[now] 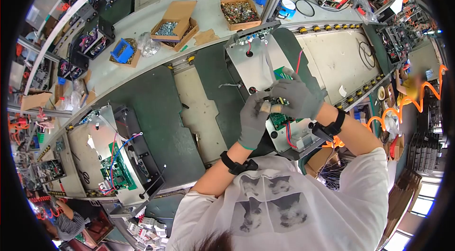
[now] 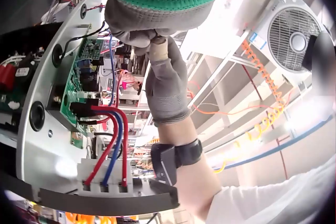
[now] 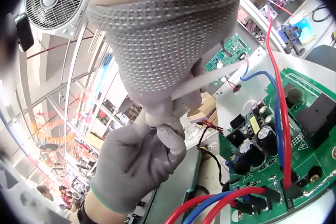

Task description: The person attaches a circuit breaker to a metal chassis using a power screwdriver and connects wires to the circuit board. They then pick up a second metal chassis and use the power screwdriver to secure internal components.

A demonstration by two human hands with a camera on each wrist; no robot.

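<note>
Over the open metal chassis [image 1: 242,61] on the bench [image 1: 163,109], the left hand [image 1: 254,117] and right hand [image 1: 297,97], both gloved, are together, fingers curled and fingertips meeting just above the green circuit board [image 1: 278,119]. The pale flat cable [image 3: 215,78] crosses the chassis and runs in at the right hand's fingers, which seem to pinch it. Whatever the left fingertips grip is hidden behind the gloves — I cannot tell whether they are clamped on anything.

The step in hand looks like fine work on the cable's end. It would go best with the cable flat and untwisted, held close to its end rather than along its length, with one hand steadying while the other makes small, straight moves. Gloves dull the touch, so a look at the alignment before any pressure is worthwhile.

The tall capacitors [image 3: 266,140] stand on the board, and the red and blue wires [image 3: 283,129] arch above it; wrists are best kept high so that neither gets bumped or snagged. Any push should be light — the board could flex under a hard one. A second chassis [image 1: 102,131] lies to the left of the first.
</note>
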